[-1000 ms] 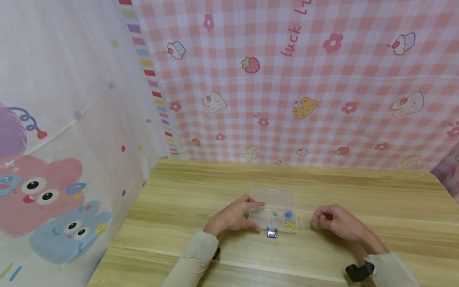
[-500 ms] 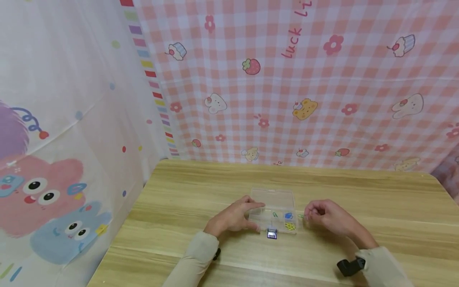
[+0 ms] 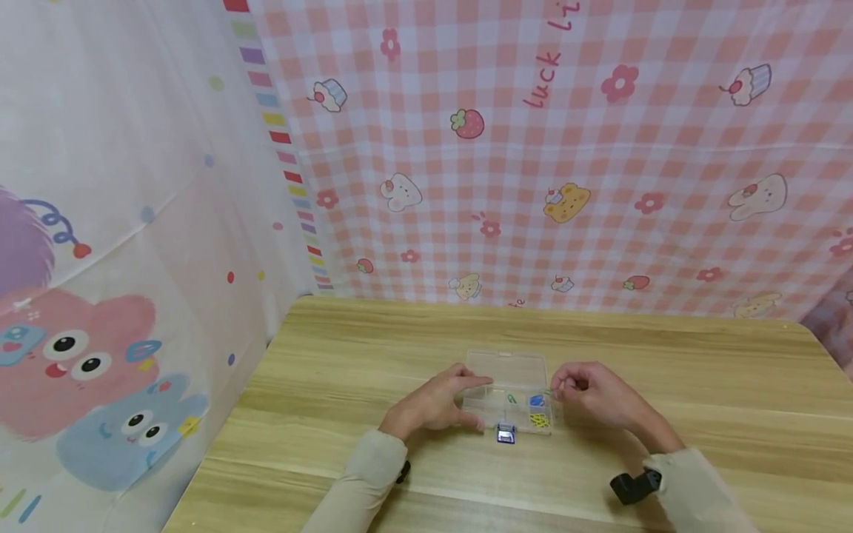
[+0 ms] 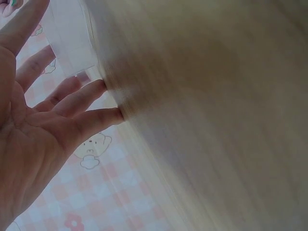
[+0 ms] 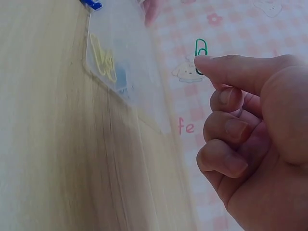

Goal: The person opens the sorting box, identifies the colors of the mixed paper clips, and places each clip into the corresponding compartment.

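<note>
A clear plastic compartment box [image 3: 496, 418] lies on the table with its transparent lid [image 3: 506, 366] raised at the back. My left hand [image 3: 433, 400] holds the box's left end, thumb at the front corner and index finger near the hinge. In the left wrist view the other fingers [image 4: 79, 96] spread out beside the lid. Between thumb and index finger my right hand [image 3: 589, 389] pinches a green paper clip [image 5: 201, 45], just right of the box. Inside the box are another green paper clip [image 3: 512, 399], blue paper clips [image 3: 537, 400] and several yellow paper clips [image 3: 539, 420].
A small blue-edged piece with a shiny middle [image 3: 506, 434] sits at the box's front edge. The wooden table [image 3: 373, 333] ends at a pink checked cloth [image 3: 426, 244] behind. A printed white cloth [image 3: 166, 222] hangs on the left.
My right hand has moved left and slightly back toward the box's right side, carrying the green paper clip. The left hand and the box have stayed in place.
</note>
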The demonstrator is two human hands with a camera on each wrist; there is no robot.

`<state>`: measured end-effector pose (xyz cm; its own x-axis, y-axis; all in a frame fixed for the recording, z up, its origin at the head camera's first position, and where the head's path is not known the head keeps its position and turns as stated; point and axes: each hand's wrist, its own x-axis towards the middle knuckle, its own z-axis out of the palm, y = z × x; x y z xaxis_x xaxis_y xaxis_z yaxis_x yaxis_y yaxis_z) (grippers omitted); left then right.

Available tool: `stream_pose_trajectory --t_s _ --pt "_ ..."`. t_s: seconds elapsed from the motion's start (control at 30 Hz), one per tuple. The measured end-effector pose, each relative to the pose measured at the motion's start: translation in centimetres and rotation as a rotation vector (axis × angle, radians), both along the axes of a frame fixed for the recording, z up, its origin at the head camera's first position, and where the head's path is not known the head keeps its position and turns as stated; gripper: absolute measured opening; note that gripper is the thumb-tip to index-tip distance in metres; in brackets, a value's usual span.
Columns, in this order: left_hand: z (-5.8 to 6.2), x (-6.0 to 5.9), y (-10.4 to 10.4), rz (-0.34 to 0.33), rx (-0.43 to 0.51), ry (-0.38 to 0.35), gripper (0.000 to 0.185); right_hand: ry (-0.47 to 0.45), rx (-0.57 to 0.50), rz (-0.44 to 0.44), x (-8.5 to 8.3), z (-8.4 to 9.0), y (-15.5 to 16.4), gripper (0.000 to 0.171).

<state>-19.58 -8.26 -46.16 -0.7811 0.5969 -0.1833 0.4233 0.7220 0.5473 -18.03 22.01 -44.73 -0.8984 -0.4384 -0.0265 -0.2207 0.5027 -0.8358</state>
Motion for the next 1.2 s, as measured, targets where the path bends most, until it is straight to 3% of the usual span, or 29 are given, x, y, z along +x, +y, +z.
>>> stream_pose_trajectory --t_s 1.2 --pt "0.1 -0.1 -0.1 -0.013 -0.001 0.009 0.074 -0.025 -0.012 0.022 -1.4 -0.2 -2.8 0.009"
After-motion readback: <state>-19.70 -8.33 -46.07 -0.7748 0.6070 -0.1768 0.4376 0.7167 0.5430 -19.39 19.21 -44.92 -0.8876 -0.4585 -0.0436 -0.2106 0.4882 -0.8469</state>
